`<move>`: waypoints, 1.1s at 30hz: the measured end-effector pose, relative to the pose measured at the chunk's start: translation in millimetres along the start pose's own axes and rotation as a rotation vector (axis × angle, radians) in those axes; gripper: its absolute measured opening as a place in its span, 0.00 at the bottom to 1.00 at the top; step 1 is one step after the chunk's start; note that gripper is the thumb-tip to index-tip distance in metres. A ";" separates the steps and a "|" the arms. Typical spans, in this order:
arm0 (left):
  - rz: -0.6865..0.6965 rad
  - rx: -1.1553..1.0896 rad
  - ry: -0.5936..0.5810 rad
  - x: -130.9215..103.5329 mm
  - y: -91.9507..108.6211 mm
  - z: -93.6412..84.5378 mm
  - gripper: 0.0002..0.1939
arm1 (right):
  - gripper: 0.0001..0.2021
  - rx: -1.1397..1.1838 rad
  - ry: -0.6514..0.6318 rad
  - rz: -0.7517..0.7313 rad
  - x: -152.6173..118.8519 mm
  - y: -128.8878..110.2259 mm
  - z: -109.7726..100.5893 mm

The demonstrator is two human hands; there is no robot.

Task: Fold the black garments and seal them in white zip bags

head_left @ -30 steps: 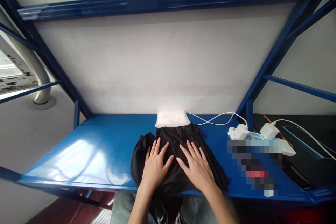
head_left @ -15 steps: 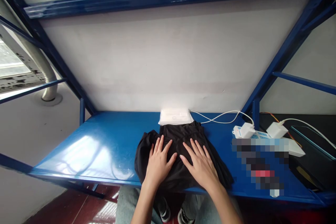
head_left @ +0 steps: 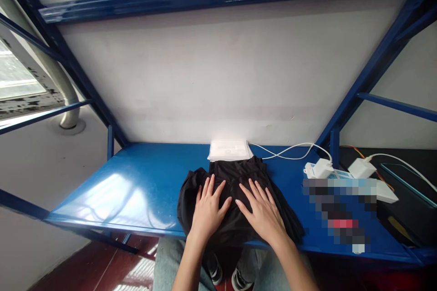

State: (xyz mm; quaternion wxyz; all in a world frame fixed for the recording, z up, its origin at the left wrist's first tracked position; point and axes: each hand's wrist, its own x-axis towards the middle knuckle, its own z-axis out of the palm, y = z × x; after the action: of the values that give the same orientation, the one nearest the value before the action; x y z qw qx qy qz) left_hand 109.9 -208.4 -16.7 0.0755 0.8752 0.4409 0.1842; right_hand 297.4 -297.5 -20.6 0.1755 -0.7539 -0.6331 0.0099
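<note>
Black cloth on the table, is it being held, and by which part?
Nothing is held: the left hand and right hand rest open on top of the black cloth.

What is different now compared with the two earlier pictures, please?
Only the camera view has shifted: the whole scene sits a little further right in the picture. Nothing was visibly taken hold of or let go. The left hand and right hand stay flat on the black cloth, behind which lies the white packet.
</note>
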 end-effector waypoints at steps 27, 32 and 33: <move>0.003 0.045 -0.003 2.5 0.8 0.7 0.29 | 0.31 -0.016 -0.021 0.002 1.0 -1.1 -3.1; 0.009 0.061 -0.017 3.2 -0.4 1.3 0.29 | 0.31 -0.010 -0.019 0.009 1.2 -1.4 -2.4; 0.009 0.064 -0.020 3.3 -0.5 1.3 0.29 | 0.31 -0.007 -0.018 0.008 1.2 -1.4 -2.4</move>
State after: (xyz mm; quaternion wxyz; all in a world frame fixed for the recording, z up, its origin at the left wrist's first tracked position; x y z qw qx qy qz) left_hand 111.9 -205.4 -17.2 0.0511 0.8809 0.4420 0.1615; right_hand 296.9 -296.8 -17.7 0.1672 -0.7568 -0.6317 0.0152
